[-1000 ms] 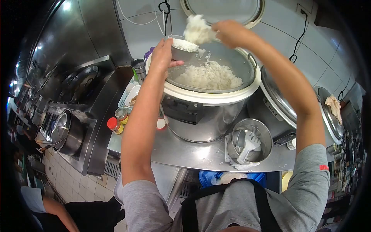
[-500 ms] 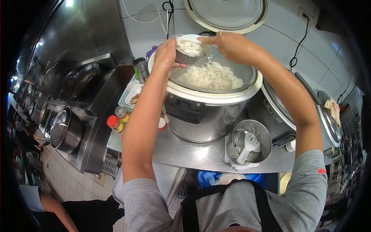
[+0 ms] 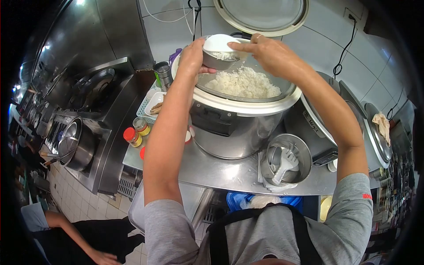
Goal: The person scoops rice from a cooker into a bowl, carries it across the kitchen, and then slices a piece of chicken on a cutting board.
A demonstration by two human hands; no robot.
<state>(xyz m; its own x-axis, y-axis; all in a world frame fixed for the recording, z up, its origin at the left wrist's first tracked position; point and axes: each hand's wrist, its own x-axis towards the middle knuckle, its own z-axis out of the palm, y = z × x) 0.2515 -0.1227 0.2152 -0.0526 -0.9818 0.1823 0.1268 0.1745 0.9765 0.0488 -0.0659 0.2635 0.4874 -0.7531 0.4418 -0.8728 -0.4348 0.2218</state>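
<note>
My left hand point(image 3: 193, 58) is closed around a grey bowl point(image 3: 216, 62), tilted above the rear left of a large rice cooker point(image 3: 260, 128). Some rice point(image 3: 226, 56) shows in the bowl. A white rice paddle point(image 3: 221, 43) covers most of the bowl's mouth, its blade against the rice. My right hand point(image 3: 270, 53) grips the paddle's handle end with the index finger stretched along it. Below both hands, a mound of cooked white rice point(image 3: 247, 83) fills part of the open cooker.
The raised cooker lid point(image 3: 265, 15) leans by the tiled wall. On the counter are a metal pot point(image 3: 304, 165) holding a white scoop point(image 3: 286, 164), red-capped jars point(image 3: 131, 136) and a second cooker point(image 3: 304, 128). A person's hand point(image 3: 105, 257) shows at lower left.
The rice paddle has swung over the bowl, hiding most of the rice in it. My left hand keeps hold of the bowl. At lower left, the other person's arm has moved and their hand now shows.
</note>
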